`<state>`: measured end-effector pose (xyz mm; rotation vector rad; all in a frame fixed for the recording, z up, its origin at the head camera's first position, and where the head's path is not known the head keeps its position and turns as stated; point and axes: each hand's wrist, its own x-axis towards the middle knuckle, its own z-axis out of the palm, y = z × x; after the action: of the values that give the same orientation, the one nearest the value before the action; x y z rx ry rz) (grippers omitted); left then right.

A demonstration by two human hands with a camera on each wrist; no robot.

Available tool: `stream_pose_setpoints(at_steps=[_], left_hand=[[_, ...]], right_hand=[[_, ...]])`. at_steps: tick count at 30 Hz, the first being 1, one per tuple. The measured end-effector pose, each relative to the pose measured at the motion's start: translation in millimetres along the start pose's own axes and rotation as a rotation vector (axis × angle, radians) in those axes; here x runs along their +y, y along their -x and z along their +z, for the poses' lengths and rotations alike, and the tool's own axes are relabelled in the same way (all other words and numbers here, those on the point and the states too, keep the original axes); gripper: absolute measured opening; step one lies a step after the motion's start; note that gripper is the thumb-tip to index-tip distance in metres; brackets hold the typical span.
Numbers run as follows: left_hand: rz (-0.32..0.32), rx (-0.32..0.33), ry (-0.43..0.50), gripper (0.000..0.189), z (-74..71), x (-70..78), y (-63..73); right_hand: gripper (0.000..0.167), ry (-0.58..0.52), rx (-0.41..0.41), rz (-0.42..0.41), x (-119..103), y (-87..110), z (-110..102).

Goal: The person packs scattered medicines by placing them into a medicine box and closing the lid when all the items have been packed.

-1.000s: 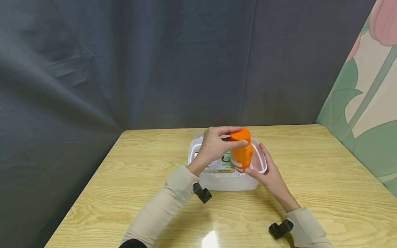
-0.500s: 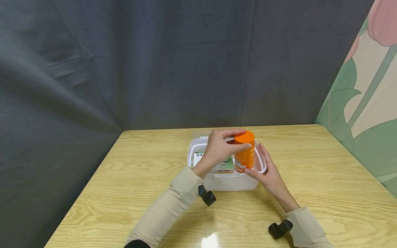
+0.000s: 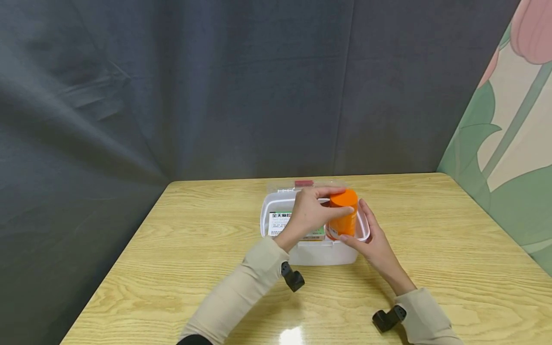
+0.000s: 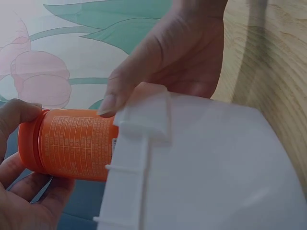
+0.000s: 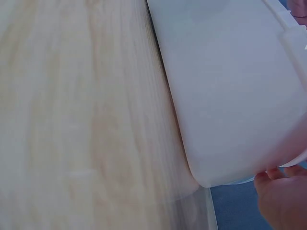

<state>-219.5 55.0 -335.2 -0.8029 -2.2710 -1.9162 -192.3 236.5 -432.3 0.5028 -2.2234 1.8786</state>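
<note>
An orange bottle [image 3: 344, 225] with an orange lid stands mostly inside the white plastic box [image 3: 321, 256], towards its right end. My left hand [image 3: 307, 213] grips it around the lid, thumb in front and fingers behind. At the box's front right corner, my right hand [image 3: 376, 244] holds the rim, its thumb near the bottle and its fingers along the right side. The right wrist view shows fingertips [image 5: 274, 175] against the box's end. A white and green carton [image 3: 279, 222] lies in the box's left part, partly covered by my left hand. The bottle's base is hidden.
A clear lid [image 3: 280, 186] with a red patch lies behind the box, apparently hinged to it. The wooden table [image 3: 194, 268] extends around. A dark curtain [image 3: 258, 96] hangs at the back, and a flower-patterned panel [image 3: 522, 158] stands at the right.
My left hand has moved down and slightly right with the orange bottle, which sits lower in the box. More of the carton and the clear lid shows. My right hand has stayed at the corner.
</note>
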Motion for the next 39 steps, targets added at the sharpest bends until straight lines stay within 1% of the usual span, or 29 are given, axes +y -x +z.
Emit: stream_pose_setpoints(at_steps=[3, 6, 10, 16, 20, 25, 31, 36, 39], left_hand=[[-0.015, 0.009, 0.003, 0.041, 2.4, -2.5, 0.7], [-0.035, 0.019, -0.024, 0.041, 4.6, -4.4, 1.4], [-0.045, 0.024, -0.076, 0.041, 6.9, -7.6, 1.6], [-0.053, 0.006, -0.149, 0.042, 8.9, -12.9, 1.5], [-0.062, -0.006, -0.227, 0.042, 10.6, -14.5, 1.2], [-0.054, -0.029, -0.319, 0.043, 13.5, -15.4, 1.4], [-0.043, -0.056, -0.369, 0.043, 16.0, -15.6, 2.0], [-0.019, -0.079, -0.393, 0.045, 16.1, -15.4, 1.9], [-0.004, -0.092, -0.427, 0.045, 15.9, -15.6, 2.2]], right_hand=[[0.092, 0.006, -0.003, -0.014, 0.9, 0.3, -0.2], [0.092, 0.009, -0.004, -0.023, 0.9, 0.3, -0.3], [0.093, 0.004, -0.005, -0.018, -0.6, 0.5, 0.5], [0.093, 0.005, -0.006, -0.015, -2.5, 0.8, 1.7], [0.093, 0.005, -0.004, -0.021, -2.5, 0.5, 1.9], [0.092, -0.009, -0.008, -0.033, -2.0, 0.8, 2.2], [0.091, -0.012, -0.011, -0.037, -1.9, 0.8, 2.2], [0.091, -0.013, -0.008, -0.034, -2.1, 0.6, 2.2], [0.091, -0.015, -0.007, -0.030, -2.2, 0.8, 2.2]])
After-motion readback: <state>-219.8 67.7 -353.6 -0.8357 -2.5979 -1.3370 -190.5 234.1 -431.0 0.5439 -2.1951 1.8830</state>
